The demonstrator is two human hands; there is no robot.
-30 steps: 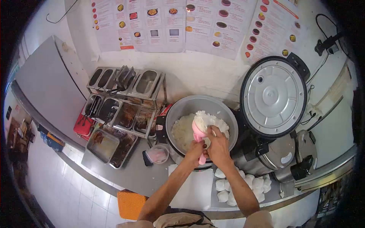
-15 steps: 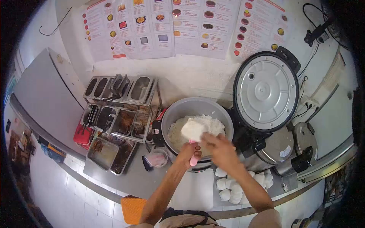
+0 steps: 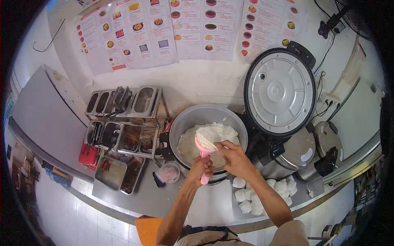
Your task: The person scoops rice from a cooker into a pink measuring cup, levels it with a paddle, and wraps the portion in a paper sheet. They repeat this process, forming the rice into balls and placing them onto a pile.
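Note:
My left hand is closed around the handle of a pink scoop, which is tilted above the rice cooker pot. White rice fills the bowl of the scoop. My right hand is at the scoop's right rim, thumb and fingers pinched together. A thin pale edge runs across the scoop toward those fingertips; what they hold, if anything, I cannot make out. More loose rice lies in the pot below.
The cooker's round lid stands raised behind right. White wrapped bundles lie on the counter at right front, beside a white board. Metal food pans stand in tiers at left, near a small clear tub. Another steel pot sits at right.
My right hand has slowed and come to the scoop's rim, its fingers pinched. The scoop has turned, so its pink side and the rice inside now show. The whole view has shifted slightly.

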